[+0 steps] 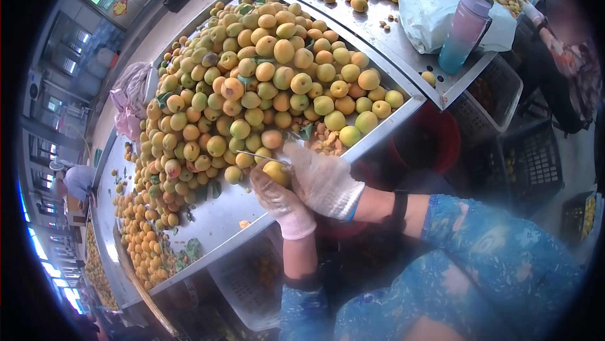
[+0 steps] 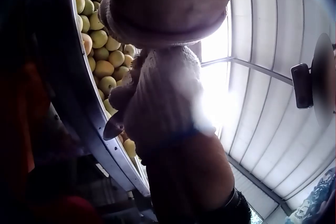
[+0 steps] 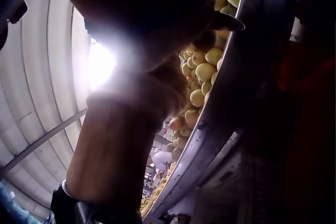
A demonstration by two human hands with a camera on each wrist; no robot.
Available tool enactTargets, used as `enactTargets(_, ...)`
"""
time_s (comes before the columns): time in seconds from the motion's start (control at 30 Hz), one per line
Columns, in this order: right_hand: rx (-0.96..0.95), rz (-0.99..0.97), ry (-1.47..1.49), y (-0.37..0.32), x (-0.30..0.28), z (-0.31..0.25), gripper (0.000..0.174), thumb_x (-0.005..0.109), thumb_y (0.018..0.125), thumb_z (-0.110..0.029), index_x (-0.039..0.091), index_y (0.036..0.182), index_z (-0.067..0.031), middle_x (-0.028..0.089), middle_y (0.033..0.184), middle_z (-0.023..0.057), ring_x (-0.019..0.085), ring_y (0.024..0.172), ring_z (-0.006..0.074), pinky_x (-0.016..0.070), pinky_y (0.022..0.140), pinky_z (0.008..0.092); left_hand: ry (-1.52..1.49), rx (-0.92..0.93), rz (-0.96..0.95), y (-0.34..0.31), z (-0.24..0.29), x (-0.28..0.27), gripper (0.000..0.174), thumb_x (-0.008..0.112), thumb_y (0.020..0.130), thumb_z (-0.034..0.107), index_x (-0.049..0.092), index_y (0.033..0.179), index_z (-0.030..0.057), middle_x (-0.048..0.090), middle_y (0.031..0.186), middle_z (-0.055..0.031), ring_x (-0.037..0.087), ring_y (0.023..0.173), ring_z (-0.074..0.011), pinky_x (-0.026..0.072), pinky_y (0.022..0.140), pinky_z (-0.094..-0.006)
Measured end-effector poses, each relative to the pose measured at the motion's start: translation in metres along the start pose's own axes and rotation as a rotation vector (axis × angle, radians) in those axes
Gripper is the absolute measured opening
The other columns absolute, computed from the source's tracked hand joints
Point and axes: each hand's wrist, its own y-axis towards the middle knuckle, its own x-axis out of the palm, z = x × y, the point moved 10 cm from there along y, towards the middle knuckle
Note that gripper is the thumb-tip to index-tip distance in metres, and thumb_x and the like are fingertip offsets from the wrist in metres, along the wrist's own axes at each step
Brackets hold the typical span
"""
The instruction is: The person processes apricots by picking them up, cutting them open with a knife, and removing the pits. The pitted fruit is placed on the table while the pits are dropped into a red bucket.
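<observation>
In the head view, my gloved left hand (image 1: pixel 280 199) grips a yellow-green apricot (image 1: pixel 276 174) at the table's front edge. My right hand (image 1: pixel 322 180), in a white knitted glove, is pressed up close against it. It holds a thin metal tool (image 1: pixel 247 153), which crosses over the top of the apricot. In the left wrist view, a rounded metal tip (image 2: pixel 113 128) sticks out beside the right glove (image 2: pixel 163 95); the rest of the tool is hidden by fingers. A large heap of apricots (image 1: pixel 252 83) lies just beyond both hands.
A metal table (image 1: pixel 220 215) with a raised rim carries the heap. Split fruit pieces (image 1: pixel 326 141) lie by the right hand. A bottle (image 1: pixel 465 29) and a white bag (image 1: pixel 422 23) stand on the adjoining table. Below are a red bucket (image 1: pixel 441 142) and crates (image 1: pixel 532 161). Another person sits at right.
</observation>
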Motion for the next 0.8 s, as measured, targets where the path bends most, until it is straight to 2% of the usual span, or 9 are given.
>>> enactTargets(0.23, 0.136, -0.151, 0.013, -0.001, 0.015, 0.010, 0.019, 0.058, 0.086, -0.017, 0.053, 0.101, -0.0058, 0.065, 0.084, 0.0195, 0.066, 0.076, 0.0385, 0.0522, 0.062, 0.0466, 0.518, 0.381, 0.085, -0.013, 0.036, 0.001, 0.060, 0.035, 0.101, 0.055, 0.055, 0.104, -0.0015, 0.054, 0.095, -0.0096, 0.055, 0.086, -0.0181, 0.0479, 0.078, -0.0314)
enactTargets(0.33, 0.189, -0.258, 0.068, -0.005, 0.023, 0.013, 0.027, 0.053, 0.087, -0.020, 0.050, 0.108, -0.0027, 0.068, 0.085, 0.0215, 0.068, 0.081, 0.0388, 0.0531, 0.069, 0.0468, 0.145, 0.093, 0.020, -0.006, 0.013, -0.005, 0.057, 0.035, 0.102, 0.053, 0.054, 0.102, -0.0013, 0.053, 0.094, -0.0089, 0.054, 0.084, -0.0179, 0.0473, 0.077, -0.0318)
enactTargets(0.37, 0.228, -0.313, 0.091, -0.007, 0.033, 0.020, 0.032, 0.052, 0.088, -0.018, 0.047, 0.114, -0.0001, 0.067, 0.087, 0.0238, 0.067, 0.088, 0.0403, 0.0519, 0.075, 0.0469, 0.675, 0.550, 0.005, -0.016, 0.042, 0.007, 0.055, 0.035, 0.102, 0.051, 0.054, 0.101, -0.0012, 0.053, 0.092, -0.0085, 0.054, 0.083, -0.0177, 0.0471, 0.078, -0.0324)
enactTargets(0.4, 0.232, -0.312, 0.087, -0.008, 0.035, 0.026, 0.032, 0.052, 0.088, -0.018, 0.047, 0.114, -0.0001, 0.067, 0.087, 0.0238, 0.067, 0.088, 0.0403, 0.0519, 0.075, 0.0469, 0.672, 0.547, 0.001, -0.016, 0.043, 0.006, 0.055, 0.035, 0.102, 0.051, 0.054, 0.101, -0.0012, 0.053, 0.092, -0.0085, 0.054, 0.083, -0.0177, 0.0471, 0.078, -0.0324)
enactTargets(0.6, 0.042, -0.280, 0.373, -0.001, 0.038, 0.027, 0.033, 0.052, 0.085, -0.018, 0.052, 0.112, 0.0002, 0.066, 0.083, 0.0254, 0.066, 0.082, 0.0413, 0.0510, 0.073, 0.0472, 0.143, -0.115, -0.096, 0.013, -0.009, -0.013, 0.050, 0.039, 0.102, 0.045, 0.055, 0.103, -0.0019, 0.058, 0.092, -0.0083, 0.056, 0.081, -0.0166, 0.0488, 0.076, -0.0316)
enactTargets(0.67, 0.571, -0.747, 0.845, -0.031, 0.052, 0.020, 0.025, 0.055, 0.086, -0.016, 0.054, 0.107, -0.0014, 0.057, 0.072, 0.0165, 0.063, 0.069, 0.0294, 0.0507, 0.065, 0.0391, -0.311, -0.467, 0.036, 0.006, -0.022, -0.016, 0.052, 0.042, 0.100, 0.048, 0.055, 0.107, -0.0012, 0.060, 0.096, -0.0089, 0.059, 0.083, -0.0177, 0.0525, 0.073, -0.0315)
enactTargets(0.7, 0.489, -0.821, 0.709, -0.031, 0.044, 0.007, 0.025, 0.055, 0.087, -0.018, 0.054, 0.106, -0.0022, 0.056, 0.071, 0.0141, 0.061, 0.068, 0.0224, 0.0503, 0.062, 0.0353, 0.345, 0.073, -0.166, 0.014, 0.023, -0.006, 0.056, 0.042, 0.098, 0.053, 0.054, 0.112, 0.0009, 0.061, 0.100, -0.0098, 0.061, 0.085, -0.0192, 0.0555, 0.071, -0.0327)
enactTargets(0.73, 0.484, -0.826, 0.712, -0.033, 0.050, 0.008, 0.025, 0.055, 0.087, -0.018, 0.054, 0.106, -0.0022, 0.056, 0.071, 0.0141, 0.061, 0.068, 0.0224, 0.0503, 0.062, 0.0353, 0.349, 0.076, -0.160, 0.016, 0.022, -0.008, 0.056, 0.042, 0.098, 0.053, 0.054, 0.112, 0.0009, 0.061, 0.100, -0.0098, 0.061, 0.085, -0.0192, 0.0555, 0.071, -0.0327)
enactTargets(0.8, 0.221, -0.490, 0.656, -0.017, 0.048, 0.013, 0.024, 0.055, 0.089, -0.019, 0.054, 0.106, -0.0025, 0.059, 0.074, 0.0171, 0.063, 0.069, 0.0285, 0.0507, 0.065, 0.0389, -0.346, -0.391, 0.027, 0.017, -0.015, -0.016, 0.056, 0.038, 0.098, 0.054, 0.052, 0.118, 0.0039, 0.061, 0.104, -0.0109, 0.061, 0.087, -0.0219, 0.0558, 0.073, -0.0343)
